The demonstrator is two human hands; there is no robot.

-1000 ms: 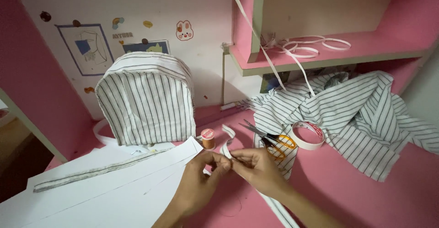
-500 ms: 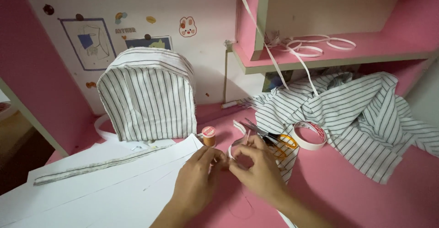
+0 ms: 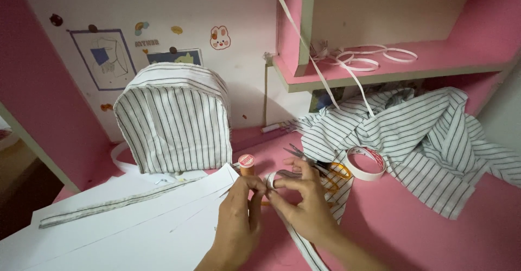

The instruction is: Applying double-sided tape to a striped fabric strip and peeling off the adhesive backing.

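My left hand (image 3: 236,216) and my right hand (image 3: 304,200) meet at the front of the pink desk (image 3: 434,238). Both pinch a narrow striped fabric strip (image 3: 301,246) that curls over my right fingers and trails down to the bottom edge. Just behind my hands stands an orange thread spool (image 3: 247,164). Scissors with orange handles (image 3: 320,165) lie partly hidden behind my right hand. A roll of white tape (image 3: 365,163) sits to their right.
A striped fabric backpack shape (image 3: 172,124) stands upright at the back left. White paper sheets (image 3: 125,222) carrying a grey strip (image 3: 119,203) cover the front left. A crumpled striped cloth (image 3: 412,132) lies at the right under a pink shelf (image 3: 391,64) with loops of white tape (image 3: 374,56).
My hands have drawn closer together on the striped strip, and its end now curls over my right fingers. The view has shifted slightly.
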